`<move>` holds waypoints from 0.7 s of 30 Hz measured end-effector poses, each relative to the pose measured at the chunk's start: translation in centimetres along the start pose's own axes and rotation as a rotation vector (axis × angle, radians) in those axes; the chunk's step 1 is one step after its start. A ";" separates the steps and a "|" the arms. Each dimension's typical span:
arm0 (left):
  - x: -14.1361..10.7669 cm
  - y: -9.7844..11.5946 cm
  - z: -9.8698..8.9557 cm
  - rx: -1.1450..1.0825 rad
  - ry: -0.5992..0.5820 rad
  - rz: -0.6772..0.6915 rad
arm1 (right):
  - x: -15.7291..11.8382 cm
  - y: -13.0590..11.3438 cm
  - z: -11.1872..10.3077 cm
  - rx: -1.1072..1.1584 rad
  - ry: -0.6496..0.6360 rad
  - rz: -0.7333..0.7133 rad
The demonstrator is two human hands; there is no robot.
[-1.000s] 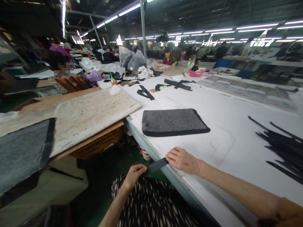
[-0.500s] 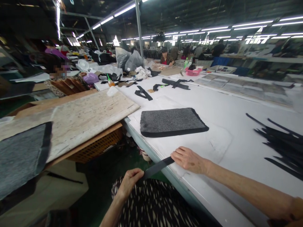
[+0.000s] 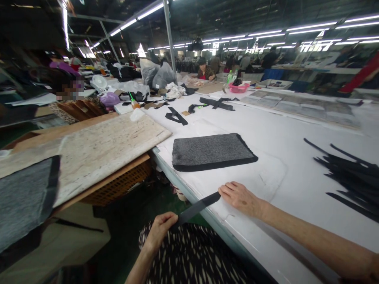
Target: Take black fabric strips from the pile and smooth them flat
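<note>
A black fabric strip (image 3: 199,206) is stretched between my hands across the near edge of the white table (image 3: 284,146). My left hand (image 3: 160,228) pinches its lower end above my patterned lap. At the other end, my right hand (image 3: 241,198) grips the strip just over the tabletop, fingers closed. Beyond my hands lies a dark grey fabric piece (image 3: 211,150) with black edging, flat on the table and apart from both hands. Several loose black strips (image 3: 352,179) lie in a pile on the right.
On the left, a stained board (image 3: 115,146) bears another grey fabric piece (image 3: 23,197), above a yellow crate (image 3: 118,185). Farther back are black scraps (image 3: 217,103), a glue bottle (image 3: 134,102), a pink basket (image 3: 239,87) and plastic bags (image 3: 164,75). Other people sit nearby.
My right hand has moved slightly right and away from my left, so more of the strip shows between them. The view has shifted a little. A red shape has appeared at the far right.
</note>
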State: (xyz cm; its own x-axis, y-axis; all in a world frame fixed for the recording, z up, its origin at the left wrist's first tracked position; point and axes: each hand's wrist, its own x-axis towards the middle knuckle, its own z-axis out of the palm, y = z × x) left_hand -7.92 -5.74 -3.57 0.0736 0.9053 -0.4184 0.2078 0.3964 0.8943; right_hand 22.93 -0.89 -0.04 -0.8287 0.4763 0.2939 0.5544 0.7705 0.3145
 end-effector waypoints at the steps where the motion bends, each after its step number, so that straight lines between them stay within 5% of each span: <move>1: 0.0 -0.1 0.0 -0.002 0.000 -0.001 | 0.0 -0.1 0.1 -0.005 -0.004 0.013; 13: -2.0 0.6 0.6 -0.045 0.034 -0.021 | -0.3 -0.1 0.5 0.053 -0.032 0.176; 17: -2.2 2.4 1.3 0.015 -0.030 0.009 | -0.3 1.0 0.2 0.332 0.039 0.467; 21: -2.4 4.7 2.5 0.221 0.004 0.107 | 1.5 1.5 -2.1 0.379 0.173 0.707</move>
State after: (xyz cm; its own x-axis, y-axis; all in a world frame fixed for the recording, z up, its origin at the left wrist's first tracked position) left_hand -4.69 -6.39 1.24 0.1033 0.9412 -0.3218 0.4077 0.2551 0.8768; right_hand 22.67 0.06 2.77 -0.2523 0.8552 0.4527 0.8521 0.4181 -0.3148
